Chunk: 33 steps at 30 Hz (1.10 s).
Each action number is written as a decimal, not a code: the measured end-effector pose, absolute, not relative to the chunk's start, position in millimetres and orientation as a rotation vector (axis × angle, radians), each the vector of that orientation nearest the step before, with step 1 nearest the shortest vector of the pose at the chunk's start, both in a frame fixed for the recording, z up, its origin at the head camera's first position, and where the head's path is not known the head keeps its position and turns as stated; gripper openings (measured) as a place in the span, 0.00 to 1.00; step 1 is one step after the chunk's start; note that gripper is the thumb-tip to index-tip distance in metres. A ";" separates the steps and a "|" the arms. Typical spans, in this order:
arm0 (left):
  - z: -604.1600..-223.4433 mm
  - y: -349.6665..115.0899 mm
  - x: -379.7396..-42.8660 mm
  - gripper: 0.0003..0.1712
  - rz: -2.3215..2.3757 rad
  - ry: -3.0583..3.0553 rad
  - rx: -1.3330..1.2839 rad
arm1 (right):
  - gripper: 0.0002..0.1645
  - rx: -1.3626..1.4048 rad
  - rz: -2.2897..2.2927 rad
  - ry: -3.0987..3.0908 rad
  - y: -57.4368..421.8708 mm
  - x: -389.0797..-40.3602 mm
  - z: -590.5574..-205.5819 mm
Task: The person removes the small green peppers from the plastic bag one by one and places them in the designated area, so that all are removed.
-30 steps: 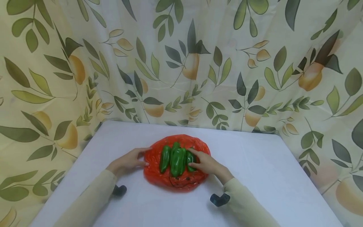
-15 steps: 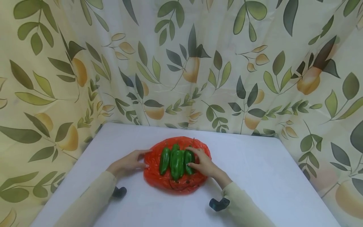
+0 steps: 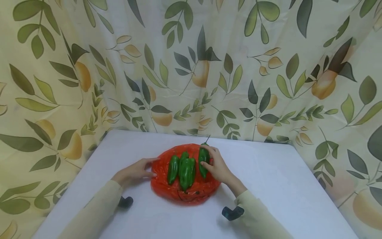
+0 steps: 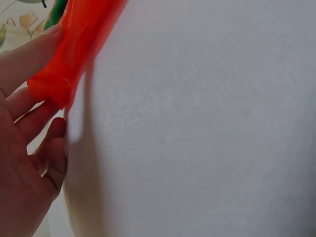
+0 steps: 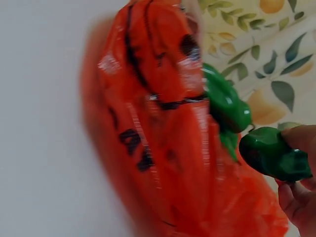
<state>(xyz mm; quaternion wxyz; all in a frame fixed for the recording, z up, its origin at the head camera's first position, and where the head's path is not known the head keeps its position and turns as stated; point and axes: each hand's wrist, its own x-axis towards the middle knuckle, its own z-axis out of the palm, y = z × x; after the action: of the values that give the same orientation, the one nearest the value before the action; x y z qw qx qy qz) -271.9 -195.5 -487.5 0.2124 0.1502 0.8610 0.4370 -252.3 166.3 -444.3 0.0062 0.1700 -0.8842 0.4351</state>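
Note:
A crumpled red plastic bag [image 3: 167, 192] lies flattened on the white table, with several glossy green peppers [image 3: 186, 172] side by side on it. My right hand [image 3: 220, 169] pinches one green pepper [image 3: 204, 157] between thumb and fingers, its thin stem pointing away, over the bag's right part. In the right wrist view that held pepper [image 5: 269, 153] is apart from the others. At the bag's left edge is my left hand [image 3: 134, 171]. The left wrist view has its thumb on one side of the red plastic [image 4: 81, 49] and its fingers on the other, gripping the edge.
A white-covered table [image 3: 268, 186] surrounds the bag. Behind and beside it hangs a curtain [image 3: 185, 66] printed with leaves and fruit. Dark camera mounts [image 3: 232, 213] stick out from both sleeves. Black printing shows on the bag's near side.
My right hand has drawn the rightmost pepper away from the others, up and to the right, and its stem now stands clear of the bag's far edge. My left hand stays in place.

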 end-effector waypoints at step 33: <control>-489.3 -199.3 -281.8 0.44 1.205 2.388 0.444 | 0.44 0.310 1.290 -2.836 273.4 -248.5 -437.3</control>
<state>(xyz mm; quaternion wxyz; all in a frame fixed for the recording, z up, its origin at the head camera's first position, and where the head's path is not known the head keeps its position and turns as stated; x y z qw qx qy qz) -281.8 -199.3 -489.3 0.2134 0.1601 0.8604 0.4342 -248.5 273.4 -437.3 0.0051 0.0991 -0.9058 0.4120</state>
